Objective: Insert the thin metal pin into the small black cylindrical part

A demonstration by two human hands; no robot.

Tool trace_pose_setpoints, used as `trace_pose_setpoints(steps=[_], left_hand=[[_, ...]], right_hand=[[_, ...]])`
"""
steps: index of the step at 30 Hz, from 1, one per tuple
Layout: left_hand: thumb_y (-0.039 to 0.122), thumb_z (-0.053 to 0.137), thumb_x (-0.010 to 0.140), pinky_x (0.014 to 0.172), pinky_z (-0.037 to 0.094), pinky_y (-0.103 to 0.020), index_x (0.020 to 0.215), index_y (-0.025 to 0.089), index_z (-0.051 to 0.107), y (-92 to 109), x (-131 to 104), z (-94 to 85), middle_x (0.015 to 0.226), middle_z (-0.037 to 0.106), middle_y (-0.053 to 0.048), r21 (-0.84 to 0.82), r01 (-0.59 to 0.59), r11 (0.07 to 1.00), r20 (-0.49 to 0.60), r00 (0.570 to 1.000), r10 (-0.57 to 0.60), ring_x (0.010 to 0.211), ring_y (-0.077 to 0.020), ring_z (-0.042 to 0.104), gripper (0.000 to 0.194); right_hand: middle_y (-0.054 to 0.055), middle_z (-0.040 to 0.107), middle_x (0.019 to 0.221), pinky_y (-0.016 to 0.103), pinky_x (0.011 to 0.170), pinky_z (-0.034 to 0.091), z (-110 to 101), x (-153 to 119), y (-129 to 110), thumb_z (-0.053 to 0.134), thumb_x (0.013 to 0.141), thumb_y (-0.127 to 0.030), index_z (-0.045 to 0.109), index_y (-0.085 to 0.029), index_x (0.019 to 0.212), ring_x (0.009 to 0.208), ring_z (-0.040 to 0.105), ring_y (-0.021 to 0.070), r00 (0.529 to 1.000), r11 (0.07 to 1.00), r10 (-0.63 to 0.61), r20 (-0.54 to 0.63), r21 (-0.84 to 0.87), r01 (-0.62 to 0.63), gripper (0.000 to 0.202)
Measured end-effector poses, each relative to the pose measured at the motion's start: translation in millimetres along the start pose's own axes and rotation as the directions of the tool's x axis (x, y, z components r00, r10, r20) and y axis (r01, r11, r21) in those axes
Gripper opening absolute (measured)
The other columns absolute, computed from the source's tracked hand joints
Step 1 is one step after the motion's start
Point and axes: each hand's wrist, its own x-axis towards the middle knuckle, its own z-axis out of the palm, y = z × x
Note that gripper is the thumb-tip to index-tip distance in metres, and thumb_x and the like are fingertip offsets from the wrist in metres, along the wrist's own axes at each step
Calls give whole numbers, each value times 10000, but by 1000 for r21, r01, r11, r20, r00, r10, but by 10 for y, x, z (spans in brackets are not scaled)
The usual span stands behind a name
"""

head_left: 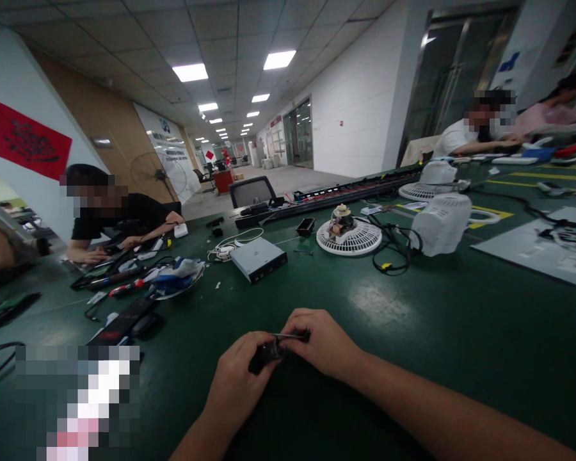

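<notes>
Both hands (277, 342) grasped a small dark object (271, 350) above the green tabletop (312, 291), with bare surface reaching to the silver-topped box's (259, 257) near edge.

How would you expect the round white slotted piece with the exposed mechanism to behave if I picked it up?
The round white slotted piece looks like rigid plastic, so it should hardly flex. The exposed mechanism rises from its middle, so it may feel heavy there and tip if tilted. Those uncovered parts look easy to knock.
</notes>
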Motion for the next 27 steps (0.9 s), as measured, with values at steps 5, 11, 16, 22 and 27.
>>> trace_pose_setpoints(steps=[5,11,16,22,27], left_hand=[[114,625,827,842,573,-326,1068,220,598,-28,-34,-1,1034,688,-44,-6,-75,997,-11,997,75,954,-184,671,265],[93,590,836,874,569,-340,1070,219,604,-17,-37,-8,1069,680,-52,4,-92,996,29,995,92,995,-190,664,266],[117,583,853,882,567,-356,1070,213,594,-26,-27,-15,1066,678,-62,-8,-77,997,17,997,77,1001,-199,663,238],[129,611,836,867,577,-348,1119,234,588,1,-26,-18,1066,689,-44,8,-30,1000,37,999,30,982,-195,674,302],[144,608,840,867,579,-364,1119,222,589,18,-28,-3,1063,697,-58,30,-51,998,25,998,51,981,-206,679,290]], right_hand=[[-4,659,797,231,623,425,14,-8,15,716,755,-207,711,-200,798,718,591,126,1000,1000,24,-16,-11,-25,44],[-17,662,724,215,568,414,16,-8,24,710,760,-255,672,-189,820,652,589,116,995,995,83,62,51,-86,97],[-5,696,770,227,585,415,9,-22,-18,702,771,-294,689,-204,850,682,614,129,996,995,83,8,-56,-83,120],[-11,699,765,233,626,436,22,-29,-7,676,798,-259,701,-214,861,694,628,127,998,997,61,33,-42,-59,81],[-14,679,760,214,589,438,-21,-21,53,698,787,-308,667,-191,859,670,611,116,993,995,24,111,98,-35,141]])
